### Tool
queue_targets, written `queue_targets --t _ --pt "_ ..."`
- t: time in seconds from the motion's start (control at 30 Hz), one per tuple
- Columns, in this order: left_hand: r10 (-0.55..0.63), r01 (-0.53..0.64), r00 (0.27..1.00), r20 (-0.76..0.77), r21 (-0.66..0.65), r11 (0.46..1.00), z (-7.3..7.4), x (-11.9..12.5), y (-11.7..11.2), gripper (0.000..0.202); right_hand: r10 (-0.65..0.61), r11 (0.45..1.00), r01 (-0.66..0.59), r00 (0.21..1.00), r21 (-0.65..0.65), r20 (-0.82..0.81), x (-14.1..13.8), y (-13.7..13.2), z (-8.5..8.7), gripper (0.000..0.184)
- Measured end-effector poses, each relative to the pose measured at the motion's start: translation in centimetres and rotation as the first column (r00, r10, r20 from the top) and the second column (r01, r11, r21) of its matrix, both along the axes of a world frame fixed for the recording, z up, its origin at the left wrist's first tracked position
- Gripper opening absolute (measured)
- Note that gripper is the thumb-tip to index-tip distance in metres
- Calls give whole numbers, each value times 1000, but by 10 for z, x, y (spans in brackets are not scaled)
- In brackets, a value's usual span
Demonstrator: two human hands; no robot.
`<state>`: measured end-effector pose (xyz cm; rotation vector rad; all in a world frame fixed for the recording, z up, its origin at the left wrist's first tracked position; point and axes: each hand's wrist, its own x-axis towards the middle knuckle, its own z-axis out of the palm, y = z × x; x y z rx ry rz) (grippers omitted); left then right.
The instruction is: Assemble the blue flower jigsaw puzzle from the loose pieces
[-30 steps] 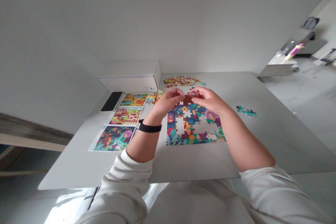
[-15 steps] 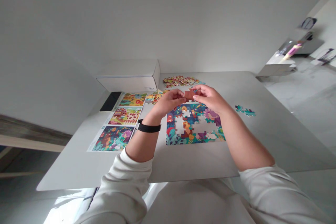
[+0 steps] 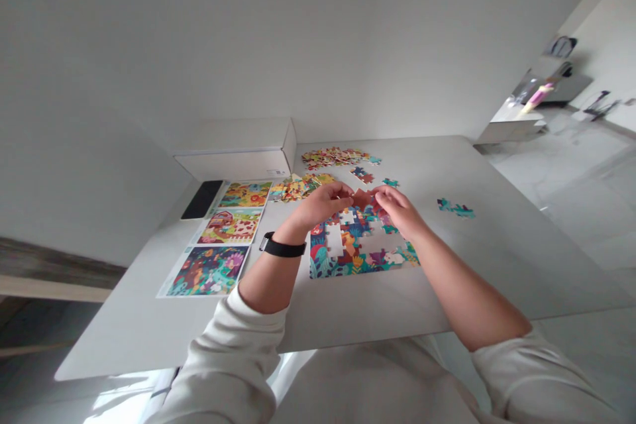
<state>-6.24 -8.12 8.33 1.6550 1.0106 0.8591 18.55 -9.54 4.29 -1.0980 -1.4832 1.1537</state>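
Between my two hands is a reddish-brown puzzle piece [image 3: 362,198], raised above the top edge of a partly assembled jigsaw puzzle [image 3: 370,258]. My left hand [image 3: 324,204], with a black band at its wrist, pinches the piece's left side. On the right side, the fingers of my right hand [image 3: 399,209] are closed on the same piece. The puzzle shows colourful animals and plants, with gaps where the white table shows through. Just beyond my hands lie joined blue-and-brown pieces [image 3: 362,175] and a small teal piece [image 3: 390,182].
Loose yellow pieces [image 3: 298,187] and a multicoloured pile [image 3: 332,158] lie farther back. Joined teal pieces [image 3: 456,208] are on the right. A picture sheet [image 3: 214,246], a black phone [image 3: 202,199] and a white box [image 3: 236,151] occupy the left of the white table [image 3: 501,258].
Both hands have come lower and nearer over the puzzle with the brown piece, which is now tilted. The blue-and-brown pieces behind them have come into view. The camera view has shifted slightly.
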Motion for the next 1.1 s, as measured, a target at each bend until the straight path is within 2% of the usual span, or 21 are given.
queue_targets --t 0.2,0.37,0.5,0.63,0.8,1.1 --pt "-27 27 995 -94 1 1000 6 3 -6 24 118 992 -116 993 55 -19 -11 0 -9 34" --pt "39 -38 999 -22 44 998 9 4 -4 30 75 995 -70 995 75 -68 -11 2 -16 31" --pt "-2 2 1000 4 46 999 9 5 -4 34 56 997 -52 996 61 -69 -9 3 -18 33" --pt "-31 31 999 25 27 999 6 4 -3 35 74 995 -72 997 68 -29 -10 2 -18 34" --pt "3 -6 998 60 41 999 2 1 0 33 65 996 -67 997 53 41 -11 -1 -16 41" --pt "9 -10 1000 9 59 998 0 -1 1 33 73 996 -73 997 54 2 -13 -5 -11 40"
